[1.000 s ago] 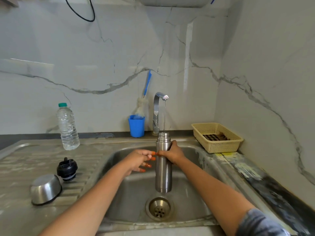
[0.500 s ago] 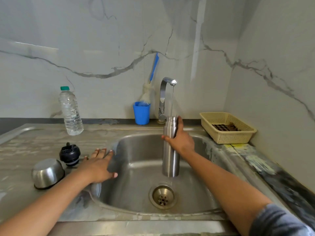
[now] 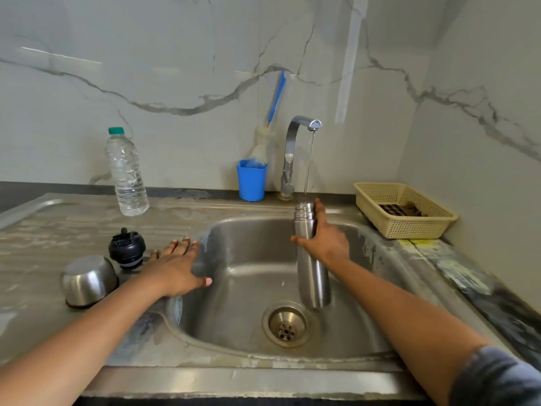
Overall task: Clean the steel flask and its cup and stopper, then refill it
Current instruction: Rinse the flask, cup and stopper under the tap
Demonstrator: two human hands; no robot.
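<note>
Steel flask upright, uncapped, ctr-right of frame, in my rt hand. Steel cup upside down, lower left. Black stopper just behind it.

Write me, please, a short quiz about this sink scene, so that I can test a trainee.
1. True or false: the right hand holds the flask upright under the running tap.
2. Where does the left hand rest? A) on the water bottle B) on the sink's rim C) in the basket
3. Fill in: the steel cup lies mouth-down beside the black ___.
Key: 1 true; 2 B; 3 stopper.
</note>
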